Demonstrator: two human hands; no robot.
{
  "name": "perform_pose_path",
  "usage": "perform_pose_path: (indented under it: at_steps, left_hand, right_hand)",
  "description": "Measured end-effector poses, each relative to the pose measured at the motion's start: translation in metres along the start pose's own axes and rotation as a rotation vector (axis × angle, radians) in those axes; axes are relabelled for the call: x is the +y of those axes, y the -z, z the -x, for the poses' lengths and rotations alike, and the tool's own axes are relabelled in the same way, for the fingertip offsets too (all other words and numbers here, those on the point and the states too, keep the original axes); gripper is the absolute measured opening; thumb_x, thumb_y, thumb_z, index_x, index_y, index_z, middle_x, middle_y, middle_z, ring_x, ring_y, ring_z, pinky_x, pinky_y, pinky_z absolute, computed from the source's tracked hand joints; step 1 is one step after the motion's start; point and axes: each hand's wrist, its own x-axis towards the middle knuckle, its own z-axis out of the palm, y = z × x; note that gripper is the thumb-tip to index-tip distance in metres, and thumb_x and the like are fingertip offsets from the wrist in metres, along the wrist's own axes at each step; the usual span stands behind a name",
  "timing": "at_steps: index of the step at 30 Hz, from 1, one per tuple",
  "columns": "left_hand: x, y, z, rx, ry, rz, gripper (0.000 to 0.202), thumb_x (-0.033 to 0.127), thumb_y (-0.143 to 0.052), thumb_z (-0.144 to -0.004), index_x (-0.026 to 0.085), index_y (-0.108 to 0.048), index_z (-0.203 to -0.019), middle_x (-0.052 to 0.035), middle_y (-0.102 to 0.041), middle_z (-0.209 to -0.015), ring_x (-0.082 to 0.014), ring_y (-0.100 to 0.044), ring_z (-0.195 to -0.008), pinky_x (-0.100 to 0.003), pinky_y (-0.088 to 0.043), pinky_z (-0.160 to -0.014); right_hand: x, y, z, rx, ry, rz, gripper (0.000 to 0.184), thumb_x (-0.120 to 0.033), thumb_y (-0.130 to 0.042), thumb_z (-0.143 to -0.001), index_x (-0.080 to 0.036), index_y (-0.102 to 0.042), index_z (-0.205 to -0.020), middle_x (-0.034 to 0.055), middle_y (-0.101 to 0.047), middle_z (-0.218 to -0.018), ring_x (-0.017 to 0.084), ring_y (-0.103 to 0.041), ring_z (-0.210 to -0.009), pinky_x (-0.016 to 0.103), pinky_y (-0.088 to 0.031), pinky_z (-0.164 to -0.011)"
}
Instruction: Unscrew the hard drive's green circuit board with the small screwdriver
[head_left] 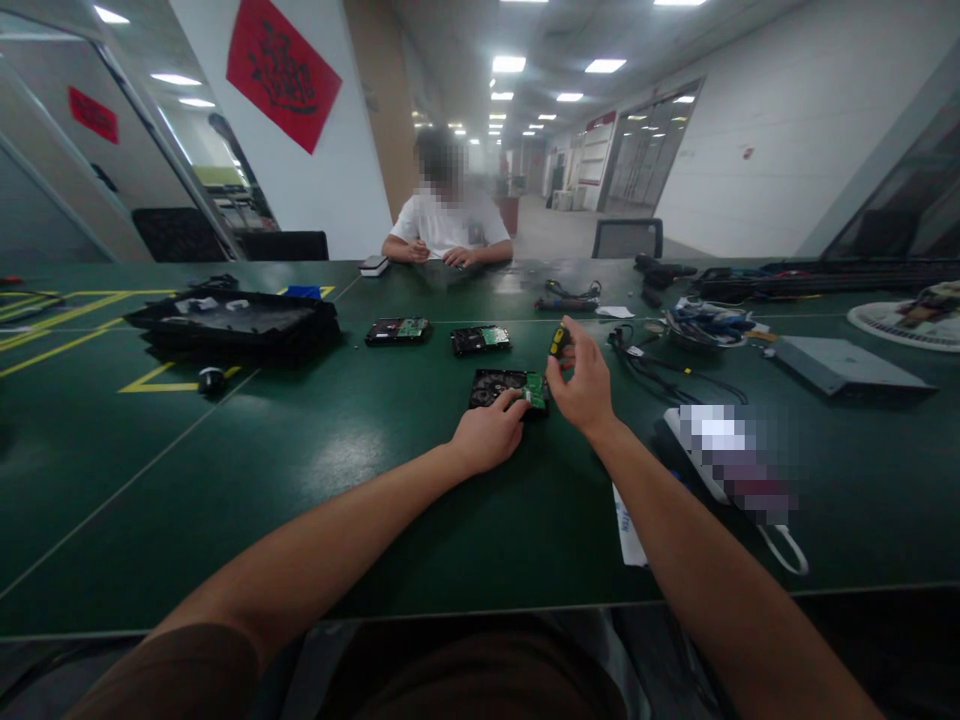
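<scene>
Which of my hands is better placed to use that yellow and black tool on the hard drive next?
Probably your right hand: it holds the yellow and black tool, close to the hard drive. Your left hand touches the drive, so it seems better for steadying.

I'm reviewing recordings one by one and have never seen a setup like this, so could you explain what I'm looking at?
There is no machine here: a person works with two bare hands. The single picture comes from a camera worn on their head, looking forward and down.

The left hand rests on a drive-like device with a green circuit board. The right hand holds a black-and-yellow tool beside it; its tip is hard to make out.

On the green table beyond lie two similar devices. A black tray sits to the left, with cables and a grey metal box to the right. Another person sits opposite.
</scene>
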Motion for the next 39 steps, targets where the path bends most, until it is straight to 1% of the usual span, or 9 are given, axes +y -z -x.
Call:
perform_pose_path:
  at_steps: [2,5,11,16,18,22,28,33,39]
  left_hand:
    - [0.0000,-0.0004,-0.0001,0.006,0.000,-0.004,0.046,0.034,-0.043,-0.102,0.026,-0.048,-0.147,-0.0096,-0.045,-0.158,-0.0259,-0.071,-0.108,-0.037,-0.062,-0.078]
    - [0.0001,-0.0008,-0.0002,0.003,0.000,-0.012,0.046,0.034,-0.043,-0.102,0.026,-0.048,-0.147,-0.0093,-0.045,-0.158,-0.0259,-0.071,-0.107,-0.037,-0.062,-0.077]
    - [-0.0012,-0.0010,0.0001,0.012,-0.007,-0.006,0.046,0.034,-0.041,-0.102,0.026,-0.048,-0.147,-0.0081,-0.045,-0.158,-0.0258,-0.072,-0.105,-0.038,-0.062,-0.077]
    - [-0.0013,-0.0001,0.0004,0.006,-0.004,-0.001,0.047,0.034,-0.043,-0.102,0.026,-0.047,-0.148,-0.0084,-0.044,-0.159,-0.0261,-0.071,-0.106,-0.039,-0.062,-0.078]
    - [-0.0010,0.0000,0.0005,-0.003,-0.004,0.000,0.048,0.034,-0.043,-0.101,0.026,-0.046,-0.148,-0.0089,-0.044,-0.159,-0.0260,-0.071,-0.106,-0.038,-0.062,-0.078]
    - [-0.0005,-0.0007,0.0006,0.005,-0.004,-0.002,0.046,0.034,-0.042,-0.102,0.025,-0.047,-0.147,-0.0095,-0.045,-0.158,-0.0259,-0.072,-0.106,-0.038,-0.062,-0.078]
    - [0.0005,0.0000,0.0000,0.012,-0.007,0.000,0.046,0.033,-0.041,-0.102,0.026,-0.048,-0.147,-0.0094,-0.046,-0.158,-0.0258,-0.072,-0.106,-0.039,-0.062,-0.079]
    - [0.0003,-0.0003,0.0005,0.011,-0.005,-0.003,0.047,0.035,-0.041,-0.103,0.025,-0.048,-0.148,-0.0093,-0.046,-0.158,-0.0262,-0.072,-0.104,-0.040,-0.063,-0.079]
    - [-0.0006,-0.0020,0.0005,0.016,-0.003,-0.009,0.046,0.035,-0.041,-0.102,0.025,-0.048,-0.147,-0.0092,-0.045,-0.158,-0.0262,-0.072,-0.105,-0.039,-0.063,-0.079]
  right_hand:
    - [-0.0005,0.0008,0.0000,0.008,-0.025,0.009,0.065,-0.025,-0.058,-0.094,-0.026,-0.038,-0.155,0.0137,-0.058,-0.126,0.023,-0.064,-0.089,0.045,-0.064,-0.079]
    - [-0.0019,0.0021,0.0000,0.025,-0.035,0.029,0.064,-0.027,-0.061,-0.093,-0.026,-0.040,-0.154,0.0127,-0.058,-0.122,0.022,-0.064,-0.086,0.046,-0.063,-0.081]
    - [-0.0026,0.0020,-0.0005,0.002,-0.015,0.010,0.067,-0.021,-0.057,-0.093,-0.027,-0.036,-0.157,0.0136,-0.059,-0.129,0.024,-0.065,-0.094,0.044,-0.063,-0.084]
    - [-0.0006,0.0024,-0.0006,0.017,-0.047,0.035,0.065,-0.026,-0.061,-0.093,-0.026,-0.040,-0.154,0.0142,-0.058,-0.126,0.024,-0.066,-0.089,0.048,-0.064,-0.081]
    - [0.0003,0.0018,-0.0004,0.018,-0.045,0.032,0.067,-0.027,-0.062,-0.093,-0.026,-0.039,-0.155,0.0144,-0.058,-0.125,0.025,-0.066,-0.091,0.048,-0.064,-0.081]
    - [0.0007,0.0002,0.0003,0.002,-0.024,0.015,0.068,-0.025,-0.056,-0.095,-0.026,-0.033,-0.159,0.0150,-0.056,-0.133,0.025,-0.066,-0.095,0.048,-0.064,-0.085]
    - [-0.0034,0.0024,-0.0002,0.023,-0.053,0.055,0.065,-0.029,-0.062,-0.093,-0.026,-0.039,-0.154,0.0134,-0.057,-0.125,0.023,-0.065,-0.087,0.045,-0.064,-0.080]
    - [-0.0018,0.0011,-0.0005,0.018,-0.033,0.036,0.068,-0.024,-0.056,-0.094,-0.026,-0.034,-0.158,0.0143,-0.056,-0.129,0.024,-0.065,-0.095,0.047,-0.063,-0.088]
    - [-0.0016,0.0016,0.0004,0.020,-0.058,0.041,0.064,-0.032,-0.060,-0.095,-0.025,-0.039,-0.155,0.0144,-0.057,-0.127,0.023,-0.065,-0.086,0.046,-0.064,-0.081]
